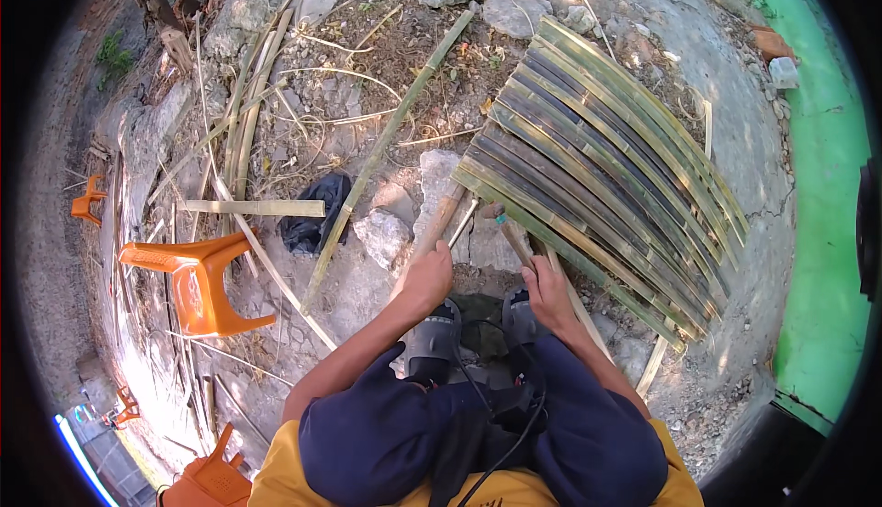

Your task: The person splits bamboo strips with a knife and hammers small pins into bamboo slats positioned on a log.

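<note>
The bamboo slats (602,176) are split strips, streaky green and dark brown with a slight sheen, and the long pole (386,144) left of them is plain matt green bamboo. Further left of the slats, the tipped-over stool (197,282) is smooth, shiny orange plastic. The ground (735,140) around the slats looks like rough, cracked concrete with dusty grey stones (381,236).

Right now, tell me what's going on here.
A person squats on rocky ground, working bamboo. The left hand grips a bamboo piece; the right hand holds a tool handle against a mat of bamboo slats. An orange plastic stool lies tipped over to the left, near a long bamboo pole.
</note>
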A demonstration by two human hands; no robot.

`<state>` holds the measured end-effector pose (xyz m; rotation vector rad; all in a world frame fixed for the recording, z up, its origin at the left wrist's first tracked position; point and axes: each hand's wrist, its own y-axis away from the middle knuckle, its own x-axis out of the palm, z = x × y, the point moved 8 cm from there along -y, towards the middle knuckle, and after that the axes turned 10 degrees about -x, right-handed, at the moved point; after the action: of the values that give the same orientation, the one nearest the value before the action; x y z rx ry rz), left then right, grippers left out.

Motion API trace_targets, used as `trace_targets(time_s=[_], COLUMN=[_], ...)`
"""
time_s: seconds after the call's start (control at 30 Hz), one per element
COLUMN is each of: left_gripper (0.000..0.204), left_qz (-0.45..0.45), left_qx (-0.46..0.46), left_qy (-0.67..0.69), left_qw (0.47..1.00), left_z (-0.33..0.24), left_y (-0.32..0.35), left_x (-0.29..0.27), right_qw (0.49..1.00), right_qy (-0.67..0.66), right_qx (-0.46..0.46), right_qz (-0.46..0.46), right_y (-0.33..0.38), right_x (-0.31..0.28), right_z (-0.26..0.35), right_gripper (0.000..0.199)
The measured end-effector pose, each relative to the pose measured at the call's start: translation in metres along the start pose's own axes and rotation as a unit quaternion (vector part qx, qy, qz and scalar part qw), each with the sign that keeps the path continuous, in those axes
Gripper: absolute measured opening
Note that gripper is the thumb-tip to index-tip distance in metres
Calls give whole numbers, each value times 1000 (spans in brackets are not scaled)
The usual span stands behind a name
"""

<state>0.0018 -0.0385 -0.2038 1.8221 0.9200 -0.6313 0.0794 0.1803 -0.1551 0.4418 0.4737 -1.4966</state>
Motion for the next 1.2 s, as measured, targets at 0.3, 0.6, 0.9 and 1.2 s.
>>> trace_targets(time_s=[0.3, 0.6, 0.9, 1.2], left_gripper=[16, 14, 14, 15], left_qz=[-32, -37, -38, -31], left_qx=[3, -6, 1, -4], left_qy=[-25, -36, -42, -26], left_qw=[999, 999, 998, 999], left_z=[-7, -5, -5, -4], left_y=[4, 4, 1, 2], left_x=[-7, -5, -1, -4], right_qw=[1000, 999, 996, 999], right_qy=[-5, -14, 12, 4], right_qx=[24, -4, 86, 49], right_qz=[12, -51, -13, -5], right_y=[-6, -25, -3, -7], right_x=[26, 5, 14, 28], right_z=[-12, 20, -17, -4], right_gripper=[24, 22, 24, 23])
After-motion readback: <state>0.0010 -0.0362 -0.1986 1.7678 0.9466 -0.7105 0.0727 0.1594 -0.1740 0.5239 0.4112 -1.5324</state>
